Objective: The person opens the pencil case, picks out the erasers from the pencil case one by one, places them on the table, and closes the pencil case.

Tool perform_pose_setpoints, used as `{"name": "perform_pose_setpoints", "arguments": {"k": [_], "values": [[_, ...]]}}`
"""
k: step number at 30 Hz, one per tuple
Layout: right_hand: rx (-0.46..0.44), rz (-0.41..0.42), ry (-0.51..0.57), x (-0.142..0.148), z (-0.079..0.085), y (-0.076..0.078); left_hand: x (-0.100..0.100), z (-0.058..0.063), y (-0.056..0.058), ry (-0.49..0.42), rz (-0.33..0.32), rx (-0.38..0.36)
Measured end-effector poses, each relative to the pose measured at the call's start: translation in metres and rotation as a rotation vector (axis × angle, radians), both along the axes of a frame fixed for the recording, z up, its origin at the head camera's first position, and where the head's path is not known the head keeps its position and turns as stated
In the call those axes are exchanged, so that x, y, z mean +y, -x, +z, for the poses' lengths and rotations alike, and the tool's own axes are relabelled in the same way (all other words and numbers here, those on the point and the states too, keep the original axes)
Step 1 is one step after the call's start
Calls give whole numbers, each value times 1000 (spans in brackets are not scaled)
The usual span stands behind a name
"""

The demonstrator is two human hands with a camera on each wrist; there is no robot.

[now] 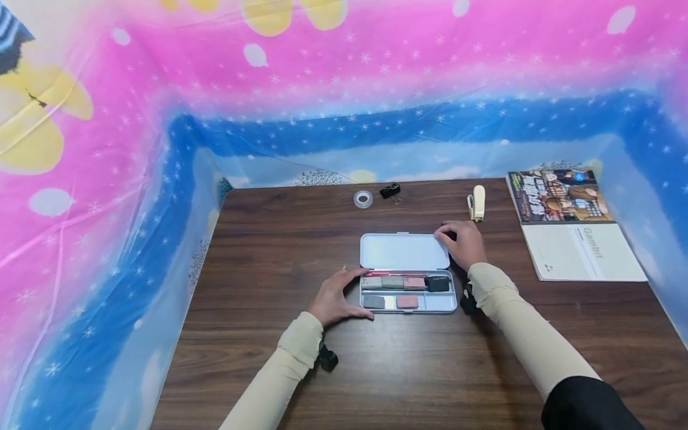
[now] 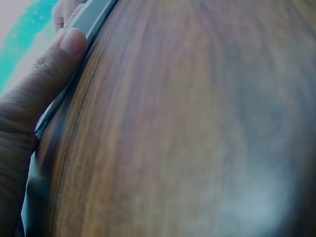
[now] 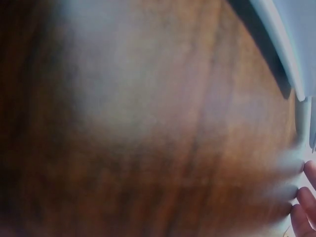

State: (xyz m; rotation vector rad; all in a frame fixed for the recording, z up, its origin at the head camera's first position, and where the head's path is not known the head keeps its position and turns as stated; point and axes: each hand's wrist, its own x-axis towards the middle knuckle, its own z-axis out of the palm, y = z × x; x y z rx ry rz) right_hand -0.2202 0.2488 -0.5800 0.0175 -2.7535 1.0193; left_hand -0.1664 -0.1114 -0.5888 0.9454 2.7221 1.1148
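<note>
White and smooth-looking, the case (image 1: 438, 302) is lying open on the wood-grained bench (image 1: 269, 239). You are apparently steadying it: your left hand (image 1: 334, 297) is clasping its left end; your right hand (image 1: 466, 243) is reaching the far right corner of the lid (image 1: 403, 252), its grip unclear. Any next move there is likely calling for a braced case. Rectangular blocks (image 1: 414, 283) are sitting inside; a rounded stapler (image 1: 479, 202) is resting beyond the case's right end.

Right hand (image 3: 307, 200) being cropped to 3 fingers, tabletop (image 3: 148, 123) blurring beside them, pencil case (image 3: 296, 29) running off the edge above
</note>
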Motion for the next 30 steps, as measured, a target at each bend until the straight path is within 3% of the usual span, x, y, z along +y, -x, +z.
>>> {"name": "perform_pose_setpoints", "arguments": {"k": [9,14,18,22,26,30], "values": [[-12,28,0,3,-3,5,1,-2,0,-4,-11,57],[11,16,75,7,4,-3,2,-1,0,-3,-8,54],[80,14,182,10,21,-26,5,-3,2,-9,-16,55],[99,115,220,14,30,-60,6,-2,2,-21,-24,45],[29,254,143,21,27,-89,5,-1,1,-19,-15,25],[-1,372,41,25,20,-103,2,-2,-1,-13,10,2]]}}
